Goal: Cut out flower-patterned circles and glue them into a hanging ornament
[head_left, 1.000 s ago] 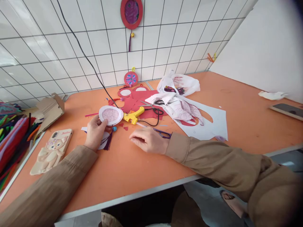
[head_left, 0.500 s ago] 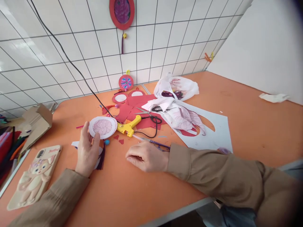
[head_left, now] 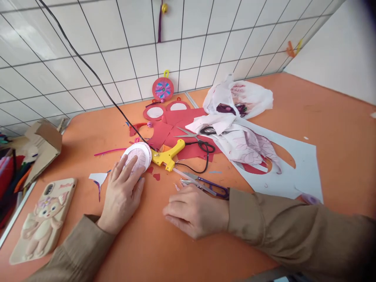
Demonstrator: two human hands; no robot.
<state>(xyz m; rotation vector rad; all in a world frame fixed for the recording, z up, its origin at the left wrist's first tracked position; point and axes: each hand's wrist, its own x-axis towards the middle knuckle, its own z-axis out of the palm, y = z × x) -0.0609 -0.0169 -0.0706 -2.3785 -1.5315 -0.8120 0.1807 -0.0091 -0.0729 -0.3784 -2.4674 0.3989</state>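
My left hand (head_left: 123,192) lies palm down with its fingers spread over a round disc (head_left: 143,156) that has a white rim and a pink-lined centre. Just right of the disc is a yellow glue gun (head_left: 168,156), its stick pointing towards my right hand. My right hand (head_left: 189,211) rests on the orange table, fingers curled and pressed together; whatever may be inside is hidden. Beside it lie purple-handled scissors (head_left: 216,186). Black-handled scissors (head_left: 192,135) sit farther back on red paper (head_left: 188,117). Two small red hearts lie near the glue gun.
A phone in a figured case (head_left: 47,219) and a cardboard box (head_left: 45,149) are at the left. White cloth (head_left: 241,145), a plastic bag (head_left: 255,100) and a cut white sheet (head_left: 302,160) lie at the right. A black cable hangs down to the glue gun.
The view has shifted. My left hand has gone from holding the disc by its edge to lying on top of it. The dark tassel and blue bead below the disc no longer show.
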